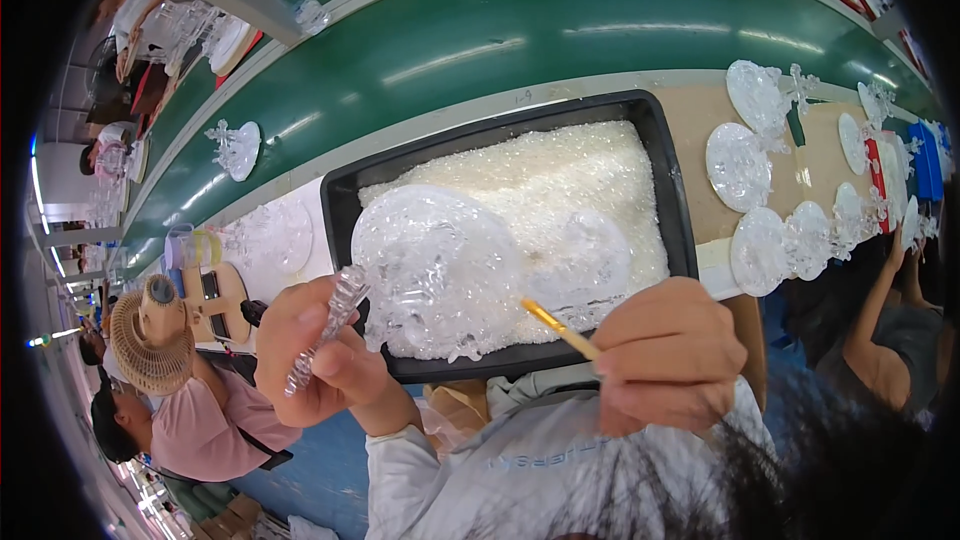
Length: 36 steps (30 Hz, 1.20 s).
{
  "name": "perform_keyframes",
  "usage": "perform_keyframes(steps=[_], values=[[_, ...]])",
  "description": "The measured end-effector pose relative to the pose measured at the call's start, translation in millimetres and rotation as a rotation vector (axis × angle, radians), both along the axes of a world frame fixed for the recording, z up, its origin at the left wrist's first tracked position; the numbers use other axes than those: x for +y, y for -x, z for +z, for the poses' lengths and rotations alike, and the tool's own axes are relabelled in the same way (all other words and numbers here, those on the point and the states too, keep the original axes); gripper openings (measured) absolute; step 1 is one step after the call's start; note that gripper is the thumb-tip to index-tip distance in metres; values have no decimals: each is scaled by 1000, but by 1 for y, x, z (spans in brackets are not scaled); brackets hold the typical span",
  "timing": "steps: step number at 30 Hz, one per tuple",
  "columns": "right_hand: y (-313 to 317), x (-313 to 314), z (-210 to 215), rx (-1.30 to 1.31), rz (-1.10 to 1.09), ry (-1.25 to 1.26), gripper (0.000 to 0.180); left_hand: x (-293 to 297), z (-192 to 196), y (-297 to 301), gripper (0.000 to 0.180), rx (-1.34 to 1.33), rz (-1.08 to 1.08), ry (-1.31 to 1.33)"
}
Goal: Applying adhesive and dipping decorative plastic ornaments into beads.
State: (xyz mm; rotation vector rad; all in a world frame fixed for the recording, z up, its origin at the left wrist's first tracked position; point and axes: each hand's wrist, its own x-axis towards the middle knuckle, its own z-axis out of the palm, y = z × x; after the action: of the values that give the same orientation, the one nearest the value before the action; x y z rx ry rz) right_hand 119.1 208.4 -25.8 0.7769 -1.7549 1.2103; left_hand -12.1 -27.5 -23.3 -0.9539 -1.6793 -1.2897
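My left hand (315, 350) grips the clear faceted stem (330, 325) of a clear plastic piece whose round dish-like top (435, 265) hangs over a black tray (670, 190). My right hand (668, 355) pinches a thin yellow stick (560, 328), and its tip points at the rim of the clear dish. The tray is filled with small clear plastic bits (560, 180). Both hands are close together above the tray's near edge.
A green conveyor belt (520, 35) runs behind the tray with a clear piece (235, 148) riding on it. Several clear round discs (745, 160) lie on the bench to the right. Other people sit at left (190, 410) and right (880, 340).
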Motion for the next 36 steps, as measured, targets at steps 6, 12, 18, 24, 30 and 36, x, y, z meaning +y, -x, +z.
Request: perform_keyframes(steps=[6, 12, 18, 24, 30, 36], values=[[1, 0, -4, -62, -72, 239, 25, -9, 15, 17, 33, 106, -396, 171], [11, -11, -10, -46, -26, 303, 13, -22, 20, 19, 33, 105, -538, 349], [13, -12, -6, -35, -53, 310, 17, -22, 25, 18, 33, 68, -570, 389], [16, -7, -9, 48, -65, 226, 15, -21, 28, 21, 33, 77, -602, 452], [14, -5, -7, 25, -84, 149, 16, -21, 13, 9, 23, 76, -530, 323], [7, -4, -4, -82, -18, 259, 19, -11, 44, 10, 14, 161, -561, 573]])
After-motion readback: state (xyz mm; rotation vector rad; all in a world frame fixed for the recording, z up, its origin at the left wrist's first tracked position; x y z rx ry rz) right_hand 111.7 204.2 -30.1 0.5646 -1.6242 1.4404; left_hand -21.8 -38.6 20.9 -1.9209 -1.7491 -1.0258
